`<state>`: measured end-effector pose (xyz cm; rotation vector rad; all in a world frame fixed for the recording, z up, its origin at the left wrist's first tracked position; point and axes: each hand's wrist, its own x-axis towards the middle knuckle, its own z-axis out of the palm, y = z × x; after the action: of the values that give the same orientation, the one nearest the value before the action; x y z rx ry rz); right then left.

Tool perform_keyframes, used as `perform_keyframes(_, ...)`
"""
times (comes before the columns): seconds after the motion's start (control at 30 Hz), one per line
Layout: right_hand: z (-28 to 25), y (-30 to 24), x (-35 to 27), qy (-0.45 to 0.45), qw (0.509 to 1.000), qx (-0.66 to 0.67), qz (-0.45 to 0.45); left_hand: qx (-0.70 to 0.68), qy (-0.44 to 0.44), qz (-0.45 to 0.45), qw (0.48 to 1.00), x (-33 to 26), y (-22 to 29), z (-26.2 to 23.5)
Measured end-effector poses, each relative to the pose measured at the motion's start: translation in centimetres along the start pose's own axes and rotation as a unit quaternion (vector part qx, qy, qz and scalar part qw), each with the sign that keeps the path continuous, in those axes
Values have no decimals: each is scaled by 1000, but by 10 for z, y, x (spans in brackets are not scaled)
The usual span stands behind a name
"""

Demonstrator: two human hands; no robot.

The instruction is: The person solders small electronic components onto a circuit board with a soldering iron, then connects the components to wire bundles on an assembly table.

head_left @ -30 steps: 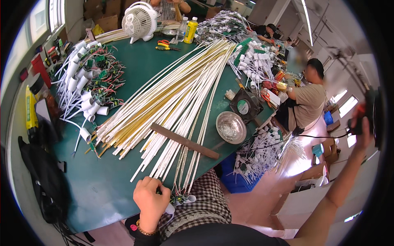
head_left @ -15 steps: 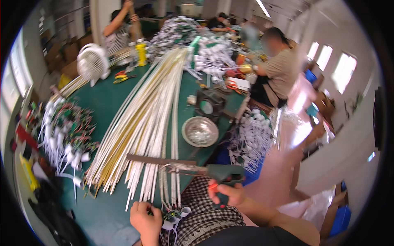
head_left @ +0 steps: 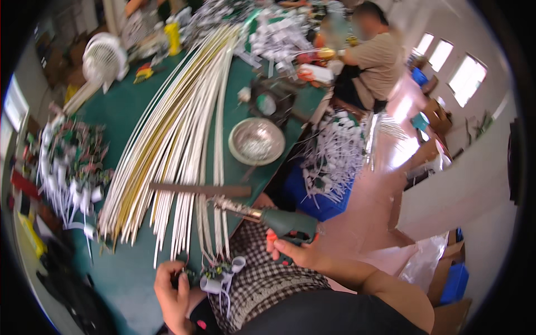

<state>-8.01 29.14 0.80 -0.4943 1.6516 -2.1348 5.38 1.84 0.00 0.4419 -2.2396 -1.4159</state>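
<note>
My right hand point(head_left: 298, 254) grips a green-handled soldering gun point(head_left: 276, 219), whose metal tip points left over the table edge toward the white tubes. My left hand point(head_left: 173, 290) rests near my lap and holds a small white socket with wires and a green circuit board point(head_left: 219, 274). A large fan of long white and gold tubes point(head_left: 178, 134) lies across the green table point(head_left: 120, 273), with a flat brown wooden bar point(head_left: 201, 190) laid over their near ends.
A round metal bowl point(head_left: 257, 140) sits right of the tubes. White sockets with wires point(head_left: 70, 173) pile at the left. A white fan point(head_left: 103, 56) stands at the far left. A person in a tan shirt point(head_left: 377, 58) sits at the table's right side. Blue bin point(head_left: 321, 195) below.
My right arm came down from far right and now holds the soldering gun by the table edge. The view swung, so the tubes sit more to the left.
</note>
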Motion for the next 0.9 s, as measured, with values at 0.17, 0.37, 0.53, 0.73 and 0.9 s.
perform_keyframes(0.17,-6,8,-2,-29,999,-35,23,34,4,37,999,12,7,1)
perform_keyframes(0.37,-7,10,-2,-90,987,-125,40,-84,98,-154,980,10,4,16)
perform_keyframes(0.53,0,10,2,-122,984,-124,35,17,101,-145,984,18,19,23)
perform_keyframes(0.73,-5,19,-3,-111,991,-74,19,135,126,-117,976,26,17,40)
perform_keyframes(0.9,-5,12,-4,-138,985,-99,38,182,136,-104,968,25,17,42)
